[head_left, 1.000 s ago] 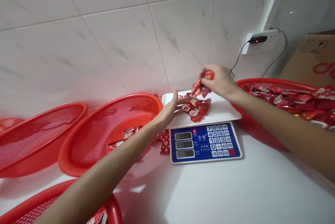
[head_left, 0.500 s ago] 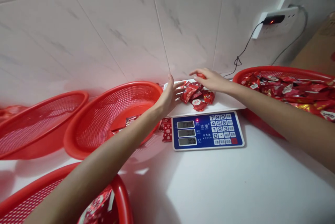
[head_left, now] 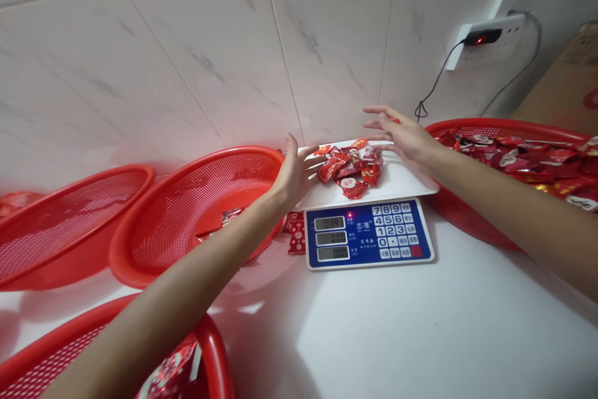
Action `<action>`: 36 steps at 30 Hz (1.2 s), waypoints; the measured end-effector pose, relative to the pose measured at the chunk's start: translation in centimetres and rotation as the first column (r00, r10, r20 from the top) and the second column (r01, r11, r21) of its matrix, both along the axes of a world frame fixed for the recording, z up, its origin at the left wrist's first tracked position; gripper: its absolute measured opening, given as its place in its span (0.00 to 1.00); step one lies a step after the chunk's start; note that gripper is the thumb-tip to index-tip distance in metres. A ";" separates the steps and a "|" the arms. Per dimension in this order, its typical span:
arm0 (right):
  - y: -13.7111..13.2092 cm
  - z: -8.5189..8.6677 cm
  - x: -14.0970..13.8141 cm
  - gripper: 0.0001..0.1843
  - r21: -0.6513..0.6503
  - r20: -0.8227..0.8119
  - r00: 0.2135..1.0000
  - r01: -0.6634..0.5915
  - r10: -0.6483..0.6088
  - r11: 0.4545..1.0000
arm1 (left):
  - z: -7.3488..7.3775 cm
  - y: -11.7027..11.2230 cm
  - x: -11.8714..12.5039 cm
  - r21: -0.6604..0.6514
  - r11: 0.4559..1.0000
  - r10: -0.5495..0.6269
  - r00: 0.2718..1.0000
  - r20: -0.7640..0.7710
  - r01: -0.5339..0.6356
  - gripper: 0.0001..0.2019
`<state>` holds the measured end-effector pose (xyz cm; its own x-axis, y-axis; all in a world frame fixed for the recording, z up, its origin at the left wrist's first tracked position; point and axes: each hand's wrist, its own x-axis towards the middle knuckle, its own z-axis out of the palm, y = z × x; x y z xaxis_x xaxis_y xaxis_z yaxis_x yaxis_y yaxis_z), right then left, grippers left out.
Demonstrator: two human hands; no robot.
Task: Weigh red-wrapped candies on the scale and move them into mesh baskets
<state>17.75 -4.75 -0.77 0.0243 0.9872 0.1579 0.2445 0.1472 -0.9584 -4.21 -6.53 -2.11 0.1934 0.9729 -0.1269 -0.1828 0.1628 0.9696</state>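
Note:
A heap of red foil-wrapped candies lies on the white pan of a digital price scale. My right hand hovers at the heap's upper right, fingers spread and nothing visible in them. My left hand stands on edge at the heap's left side, open and empty, its fingertips close to the candies. The scale's blue keypad and display panel faces me below the pan, and its top readout shows a number that is hard to read.
A red mesh basket holding a few candies sits left of the scale, with further red baskets around it. A full basket of candies lies right. Loose candies lie beside the scale. Behind are a tiled wall, wall socket and cardboard box.
My right hand has opened and let go of the candy it held, lifting away from the heap. The heap on the pan looks larger, and the scale's top readout has changed.

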 end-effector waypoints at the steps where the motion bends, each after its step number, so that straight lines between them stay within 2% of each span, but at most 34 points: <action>1: 0.0 -0.1 0.1 0.19 0.020 0.004 1.000 0.004 -0.004 1.000 | 0.0 0.0 0.0 0.000 1.000 -0.005 1.000 -0.005 0.005 0.49; 7: -0.5 -0.1 0.0 0.16 0.141 0.096 0.992 0.062 -0.076 0.988 | -0.3 0.0 -0.1 0.061 0.998 0.000 0.997 -0.076 0.004 0.48; 12: -3.2 0.6 -0.5 0.12 0.309 0.269 0.952 0.056 -0.143 0.950 | -0.9 0.5 -0.7 0.169 0.983 0.095 0.986 -0.134 -0.072 0.48; 15: -4.9 1.3 -0.8 0.12 0.348 0.264 0.946 0.086 -0.186 0.934 | -0.8 0.6 -0.7 0.158 0.986 0.080 0.988 -0.131 -0.059 0.47; 19: -5.3 1.4 -0.7 0.13 0.321 0.120 0.971 0.159 -0.207 0.934 | -0.6 0.4 -0.5 0.115 0.993 0.051 0.991 -0.122 -0.037 0.45; 22: -4.9 0.6 -0.2 0.15 0.298 0.122 0.960 0.207 -0.253 0.932 | -0.6 0.3 -0.4 0.129 0.991 0.053 0.992 -0.112 -0.038 0.45; 26: -4.5 -0.8 0.0 0.18 0.283 0.337 0.918 0.114 -0.210 0.952 | -0.6 0.4 -0.4 0.200 0.979 -0.009 0.995 -0.103 0.029 0.43; 30: -4.1 -2.1 -0.2 0.30 0.267 0.570 0.800 0.034 -0.186 0.963 | -0.5 0.5 -0.7 0.238 0.971 0.004 0.996 -0.095 0.018 0.42; 36: -3.8 -2.6 -0.1 0.30 0.179 0.645 0.755 0.001 -0.118 0.984 | -0.6 0.9 -1.0 0.202 0.978 0.078 0.990 -0.121 -0.053 0.40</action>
